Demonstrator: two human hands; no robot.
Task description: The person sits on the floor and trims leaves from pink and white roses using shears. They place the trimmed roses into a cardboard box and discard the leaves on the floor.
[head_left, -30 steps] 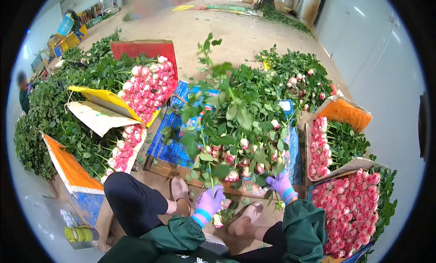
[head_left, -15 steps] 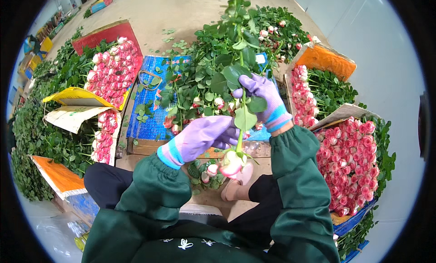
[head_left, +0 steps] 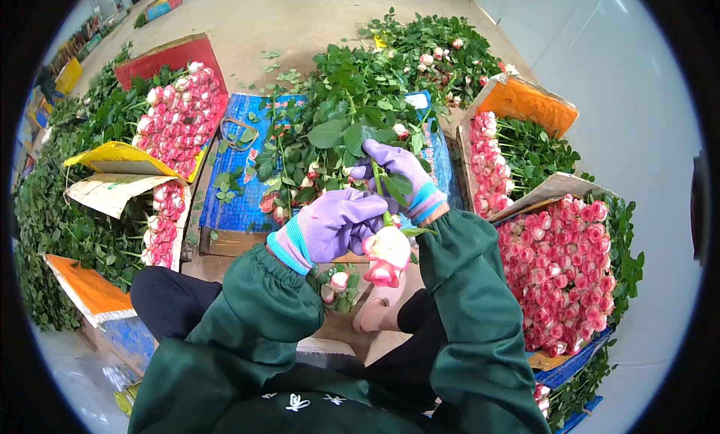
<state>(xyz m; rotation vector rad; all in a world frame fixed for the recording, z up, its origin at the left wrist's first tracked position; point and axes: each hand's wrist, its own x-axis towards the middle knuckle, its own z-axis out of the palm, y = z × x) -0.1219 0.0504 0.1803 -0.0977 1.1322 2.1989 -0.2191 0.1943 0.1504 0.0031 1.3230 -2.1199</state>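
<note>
A white-and-pink rose (head_left: pixel 387 255) hangs bloom down between my hands, its stem and leaves running up and away from me. My right hand (head_left: pixel 401 175), in a purple glove, is closed round the leafy stem. Just above the bloom, my left hand (head_left: pixel 337 228), gloved alike, has its fingers curled in at the stem; its fingertips are partly hidden. Beyond both hands lies a heap of leafy cut roses (head_left: pixel 341 96) on a blue sheet (head_left: pixel 232 201) over a low wooden stand.
Pink-and-white roses are packed in rows at the left (head_left: pixel 184 119) and right (head_left: pixel 559 273), between boards. An orange board (head_left: pixel 529 104) rises at the right. A rose (head_left: pixel 339 281) and leaves lie on the floor near my feet. A white wall (head_left: pixel 622 96) bounds the right side.
The rose has come lower and nearer to upright under my hands, its bloom turned more toward me. My right hand moved down and left, and my left fingers closed in at the stem.
</note>
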